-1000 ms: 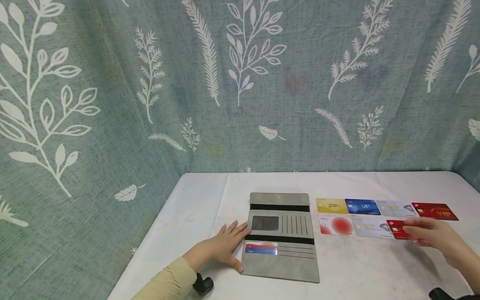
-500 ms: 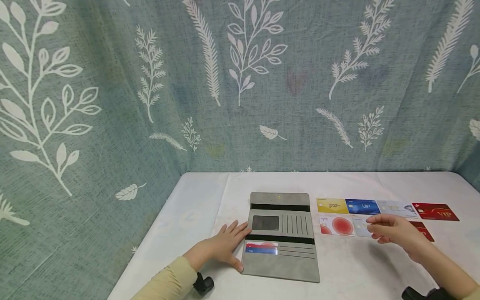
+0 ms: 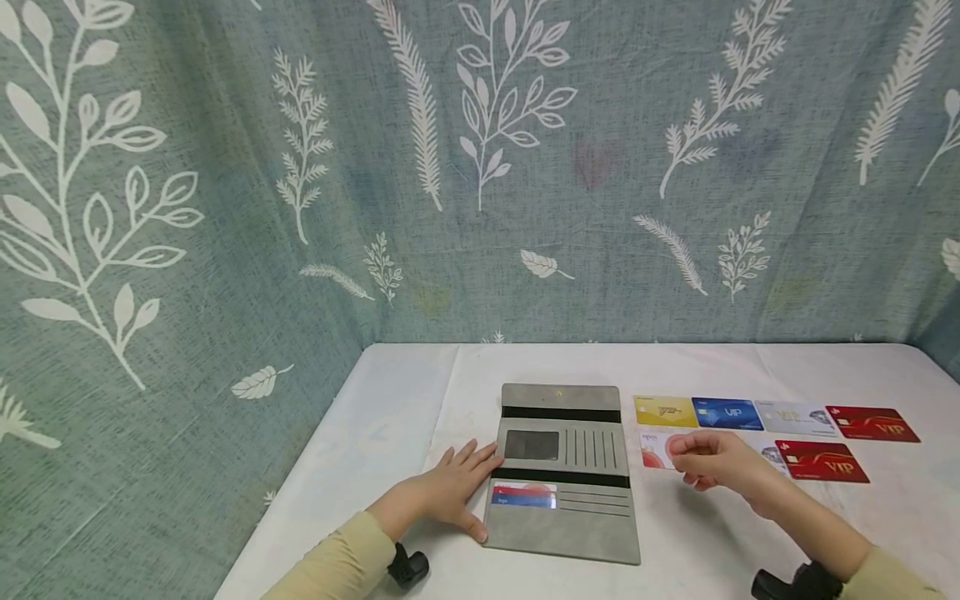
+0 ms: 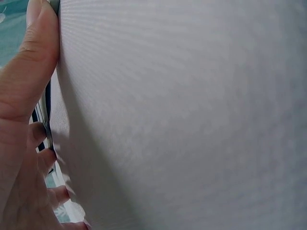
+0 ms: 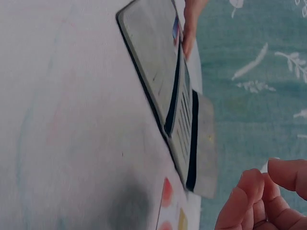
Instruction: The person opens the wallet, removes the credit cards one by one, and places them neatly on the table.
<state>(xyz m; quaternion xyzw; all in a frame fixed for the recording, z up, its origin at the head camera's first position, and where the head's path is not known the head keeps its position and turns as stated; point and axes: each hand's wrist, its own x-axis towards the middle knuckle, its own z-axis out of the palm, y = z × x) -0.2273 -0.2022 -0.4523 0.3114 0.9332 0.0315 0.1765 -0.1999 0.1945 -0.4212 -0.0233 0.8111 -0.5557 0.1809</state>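
A grey wallet (image 3: 562,537) lies unfolded on the table, with cards (image 3: 523,497) tucked in its lower left slots. My left hand (image 3: 448,492) rests at the wallet's left edge, fingers spread and touching it. Over the lower row of cards hovers my right hand (image 3: 723,468), fingers loosely bent, with nothing seen between them in the right wrist view. It partly covers a white card with red circles (image 3: 654,450) and most of a silver VIP card (image 3: 772,454). A red VIP card (image 3: 822,461) lies flat to the right of these.
Behind the lower row lie a yellow card (image 3: 665,411), a blue VIP card (image 3: 727,413), another silver VIP card (image 3: 795,417) and another red VIP card (image 3: 872,423). A white cloth covers the table (image 3: 405,392). A patterned green curtain (image 3: 480,250) hangs behind it.
My right hand has moved left from the lower red VIP card, across the silver card, to the card with red circles. The red card is uncovered. My left hand stays put.
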